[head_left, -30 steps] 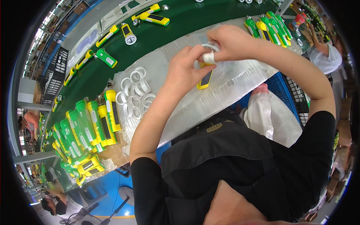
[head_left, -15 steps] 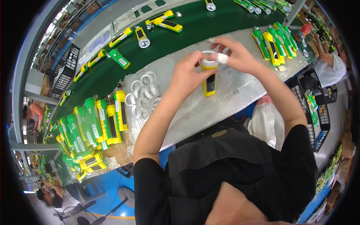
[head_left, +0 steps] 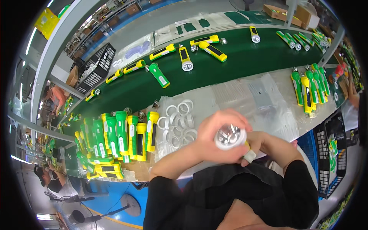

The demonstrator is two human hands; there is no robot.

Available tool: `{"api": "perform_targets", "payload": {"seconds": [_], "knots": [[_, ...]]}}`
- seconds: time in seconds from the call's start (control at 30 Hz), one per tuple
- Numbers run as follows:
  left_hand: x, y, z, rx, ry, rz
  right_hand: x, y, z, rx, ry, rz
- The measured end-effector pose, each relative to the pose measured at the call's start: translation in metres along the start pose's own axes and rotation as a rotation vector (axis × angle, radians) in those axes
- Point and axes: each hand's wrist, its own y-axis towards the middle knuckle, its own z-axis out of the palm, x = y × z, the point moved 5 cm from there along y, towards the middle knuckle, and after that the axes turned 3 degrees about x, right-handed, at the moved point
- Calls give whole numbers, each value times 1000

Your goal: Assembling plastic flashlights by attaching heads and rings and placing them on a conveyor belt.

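Note:
A flashlight (head_left: 230,137) is between my hands close in front of my chest, its clear lens and shiny reflector facing up toward me. A white ring circles the lens. My left hand (head_left: 209,141) wraps around the flashlight's head from the left. My right hand (head_left: 265,143), with a white wrap on one finger, is closed around the lower part, where a bit of yellow body shows. Most of the body is hidden by the hands. Left of my left hand, a pile of loose white rings (head_left: 171,117) lies on the plastic-covered table (head_left: 226,97).
Green and yellow flashlights (head_left: 122,132) stand packed together at the left, with another group (head_left: 306,94) at the right. Beyond the table, several flashlights lie on a green belt (head_left: 138,92). A black crate (head_left: 332,153) stands at the right, near another person (head_left: 350,111).
Both hands have drawn the flashlight nearer to me and turned it so the lens faces up toward me. My left hand now encircles its head. The whole view has shifted.

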Motion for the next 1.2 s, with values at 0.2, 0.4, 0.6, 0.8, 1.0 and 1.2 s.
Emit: {"api": "perform_targets", "payload": {"seconds": [0.2, 0.4, 0.6, 0.8, 1.0, 1.2], "knots": [[24, 48, -154, -217, 1282, 56, 27, 31, -213, -1003, -697, -65], [95, 48, -287, -348, 1810, -29, 44, 68, -365, -1245, -1643, 397], [159, 26, -303, 99, 1772, -672, 28, 68, -411, -1128, -1494, 707], [148, 42, -247, -141, 1426, -282, 58, 40, -308, -1033, -1454, 525], [160, 20, -127, -344, 266, -819, 71, -14, -167, -997, -1552, 307], [149, -25, -47, -273, -36, -964, 65, -58, -82, -1083, -1322, 509]]}}
